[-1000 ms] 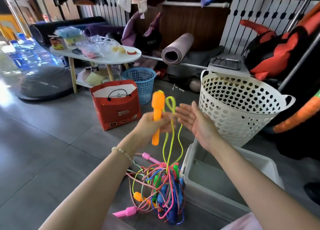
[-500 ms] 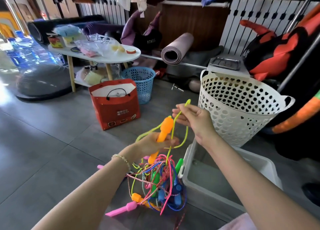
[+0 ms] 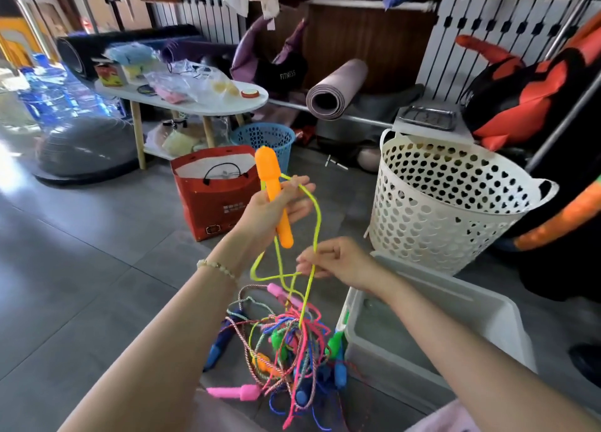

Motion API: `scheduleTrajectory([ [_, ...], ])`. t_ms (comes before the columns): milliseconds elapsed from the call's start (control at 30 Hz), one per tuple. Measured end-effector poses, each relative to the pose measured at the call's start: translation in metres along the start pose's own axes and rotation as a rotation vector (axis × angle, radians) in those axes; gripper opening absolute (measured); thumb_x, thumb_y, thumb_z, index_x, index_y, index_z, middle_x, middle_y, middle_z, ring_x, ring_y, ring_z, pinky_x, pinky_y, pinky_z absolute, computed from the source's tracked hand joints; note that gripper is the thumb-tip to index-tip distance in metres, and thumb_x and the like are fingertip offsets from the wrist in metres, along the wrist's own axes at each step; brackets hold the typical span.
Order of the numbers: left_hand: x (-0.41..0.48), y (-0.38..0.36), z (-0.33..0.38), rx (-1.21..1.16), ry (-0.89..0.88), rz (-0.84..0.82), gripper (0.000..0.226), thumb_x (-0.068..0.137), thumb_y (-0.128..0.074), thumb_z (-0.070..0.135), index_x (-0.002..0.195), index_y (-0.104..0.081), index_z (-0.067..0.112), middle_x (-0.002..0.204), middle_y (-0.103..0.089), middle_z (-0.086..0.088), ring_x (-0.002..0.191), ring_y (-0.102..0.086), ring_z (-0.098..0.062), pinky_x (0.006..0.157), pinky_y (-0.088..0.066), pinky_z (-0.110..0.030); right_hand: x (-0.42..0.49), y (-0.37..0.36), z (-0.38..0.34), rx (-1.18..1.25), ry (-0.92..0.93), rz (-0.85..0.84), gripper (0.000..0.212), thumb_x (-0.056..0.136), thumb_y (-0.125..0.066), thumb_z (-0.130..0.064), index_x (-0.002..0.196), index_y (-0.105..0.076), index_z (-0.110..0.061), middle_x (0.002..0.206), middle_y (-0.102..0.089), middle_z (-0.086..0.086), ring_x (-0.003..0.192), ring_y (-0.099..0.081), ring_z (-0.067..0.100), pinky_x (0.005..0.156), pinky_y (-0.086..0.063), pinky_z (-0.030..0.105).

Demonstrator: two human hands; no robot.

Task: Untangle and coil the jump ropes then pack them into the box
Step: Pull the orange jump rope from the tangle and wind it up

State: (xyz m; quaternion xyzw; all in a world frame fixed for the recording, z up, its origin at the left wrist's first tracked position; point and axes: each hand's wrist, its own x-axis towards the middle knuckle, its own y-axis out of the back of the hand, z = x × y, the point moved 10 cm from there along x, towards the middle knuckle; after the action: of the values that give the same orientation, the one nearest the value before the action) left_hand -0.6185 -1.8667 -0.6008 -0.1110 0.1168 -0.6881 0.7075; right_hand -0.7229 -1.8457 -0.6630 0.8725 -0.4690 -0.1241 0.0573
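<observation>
My left hand [image 3: 276,205] grips an orange jump-rope handle [image 3: 272,190] held upright in front of me. Its yellow-green cord [image 3: 317,226] loops over my left fingers and drops down. My right hand [image 3: 338,262] pinches that cord lower, just above the tangle. The tangle of jump ropes [image 3: 286,350], with pink, blue, green and orange handles, lies on the floor below both hands. A grey plastic box [image 3: 481,317] stands open to the right of the tangle, under my right forearm.
A white perforated basket [image 3: 448,203] stands behind the box. A red paper bag [image 3: 211,190] and a blue basket [image 3: 263,138] sit ahead on the grey floor. A white table [image 3: 195,106] with clutter and a rolled mat [image 3: 335,89] are farther back.
My left hand rose with the orange handle. My right hand slid down the yellow-green cord from near the handle to just above the tangle.
</observation>
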Motion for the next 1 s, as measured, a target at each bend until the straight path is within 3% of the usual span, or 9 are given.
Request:
scheduleTrajectory([
  [67, -0.004, 0.005, -0.034, 0.076, 0.131, -0.048, 0.028, 0.1, -0.043, 0.021, 0.119, -0.057, 0.007, 0.109, -0.065, -0.007, 0.083, -0.069, -0.011, 0.081, -0.057, -0.026, 0.0, 0.025, -0.016, 0.18, 0.066, 0.191, 0.022, 0.094, -0.051, -0.005, 0.106, -0.061, 0.011, 0.088, -0.069, 0.015, 0.066, -0.068, 0.003, 0.069, -0.056, 0.019],
  [167, -0.022, -0.004, -0.081, 0.441, 0.283, -0.293, 0.027, 0.098, -0.049, 0.022, 0.119, -0.06, 0.009, 0.113, -0.067, -0.005, 0.1, -0.065, -0.016, 0.094, -0.05, -0.031, -0.007, 0.059, -0.04, 0.359, 0.195, 0.37, 0.019, 0.094, -0.052, -0.009, 0.1, -0.065, 0.002, 0.075, -0.073, -0.001, 0.07, -0.07, 0.007, 0.067, -0.056, 0.019],
  [300, -0.027, -0.011, -0.078, 0.444, 0.231, -0.297, 0.01, 0.094, -0.057, 0.011, 0.098, -0.066, 0.011, 0.085, -0.073, 0.003, 0.078, -0.069, -0.008, 0.082, -0.055, -0.024, -0.012, 0.07, -0.038, 0.512, 0.185, 0.467, 0.017, 0.095, -0.052, -0.015, 0.097, -0.067, -0.006, 0.082, -0.074, 0.001, 0.077, -0.071, 0.012, 0.07, -0.057, 0.021],
  [400, -0.022, -0.011, -0.061, 0.323, 0.169, -0.223, 0.007, 0.093, -0.058, 0.009, 0.093, -0.064, 0.007, 0.08, -0.071, -0.003, 0.071, -0.07, -0.014, 0.072, -0.059, -0.026, -0.006, 0.067, -0.029, 0.581, 0.13, 0.381, 0.023, 0.097, -0.047, -0.027, 0.103, -0.063, -0.012, 0.1, -0.071, 0.004, 0.088, -0.069, 0.014, 0.079, -0.056, 0.024],
  [500, -0.016, -0.013, -0.043, 0.198, 0.092, -0.139, 0.009, 0.094, -0.056, 0.011, 0.095, -0.064, 0.006, 0.08, -0.072, -0.001, 0.068, -0.07, -0.013, 0.065, -0.058, -0.024, -0.006, 0.034, -0.008, 0.514, -0.035, 0.116, 0.031, 0.095, -0.045, -0.03, 0.115, -0.061, -0.013, 0.116, -0.066, 0.012, 0.097, -0.066, 0.017, 0.091, -0.05, 0.03],
  [633, -0.012, -0.004, -0.035, 0.059, 0.076, -0.022, 0.01, 0.093, -0.058, 0.016, 0.095, -0.064, 0.009, 0.082, -0.074, 0.003, 0.071, -0.071, -0.014, 0.061, -0.056, -0.022, -0.018, -0.003, 0.008, 0.175, -0.075, -0.12, 0.027, 0.098, -0.043, -0.027, 0.106, -0.065, -0.015, 0.107, -0.07, 0.005, 0.105, -0.065, 0.018, 0.101, -0.046, 0.031],
  [800, -0.011, 0.0, -0.04, 0.064, 0.091, 0.011, 0.016, 0.096, -0.053, 0.021, 0.094, -0.064, 0.01, 0.088, -0.072, 0.0, 0.074, -0.071, -0.01, 0.064, -0.055, -0.018, -0.018, 0.022, -0.009, 0.158, 0.021, 0.065, 0.021, 0.096, -0.049, -0.014, 0.099, -0.066, -0.002, 0.089, -0.071, 0.01, 0.079, -0.07, 0.012, 0.082, -0.055, 0.026],
  [900, -0.026, -0.014, -0.073, 0.232, 0.232, -0.151, 0.021, 0.099, -0.046, 0.019, 0.093, -0.064, 0.01, 0.082, -0.068, -0.001, 0.066, -0.067, -0.003, 0.067, -0.054, -0.017, -0.021, 0.041, -0.026, 0.286, 0.121, 0.208, 0.021, 0.095, -0.05, -0.012, 0.098, -0.066, 0.001, 0.079, -0.072, 0.006, 0.073, -0.07, 0.011, 0.069, -0.057, 0.022],
  [1000, -0.038, -0.028, -0.099, 0.33, 0.281, -0.317, 0.019, 0.097, -0.051, 0.018, 0.103, -0.065, 0.008, 0.092, -0.072, 0.002, 0.084, -0.07, -0.006, 0.078, -0.054, -0.018, -0.024, 0.068, -0.041, 0.465, 0.214, 0.375, 0.018, 0.095, -0.05, -0.015, 0.094, -0.067, -0.007, 0.079, -0.074, 0.002, 0.076, -0.071, 0.012, 0.069, -0.057, 0.022],
])
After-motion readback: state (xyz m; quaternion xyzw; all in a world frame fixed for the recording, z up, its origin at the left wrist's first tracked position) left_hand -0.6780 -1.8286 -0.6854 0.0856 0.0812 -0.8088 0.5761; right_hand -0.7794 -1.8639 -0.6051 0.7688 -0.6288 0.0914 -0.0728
